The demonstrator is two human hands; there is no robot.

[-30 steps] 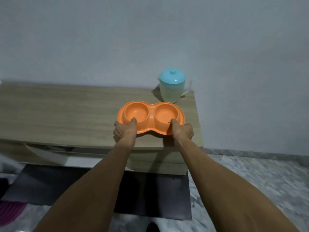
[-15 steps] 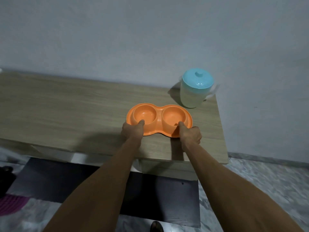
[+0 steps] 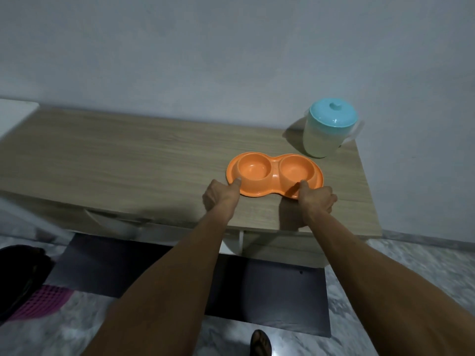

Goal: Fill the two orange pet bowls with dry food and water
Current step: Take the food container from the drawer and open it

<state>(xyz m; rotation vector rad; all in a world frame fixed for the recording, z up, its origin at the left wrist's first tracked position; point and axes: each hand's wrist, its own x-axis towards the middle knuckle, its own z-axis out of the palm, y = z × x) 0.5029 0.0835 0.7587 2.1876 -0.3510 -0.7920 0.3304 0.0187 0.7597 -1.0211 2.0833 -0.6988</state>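
On the wooden surface (image 3: pixel 128 160), an orange double pet bowl (image 3: pixel 274 176) sits, both wells empty. The left hand (image 3: pixel 221 196) and right hand (image 3: pixel 317 201) each pinch its near rim, thumb on top. Filling seems not begun; next, release and reach the lidded pitcher (image 3: pixel 326 134) just behind.

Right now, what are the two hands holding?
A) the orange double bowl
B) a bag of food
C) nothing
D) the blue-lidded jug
A: the left hand and right hand each grip the near rim of the orange double bowl, thumbs on top.
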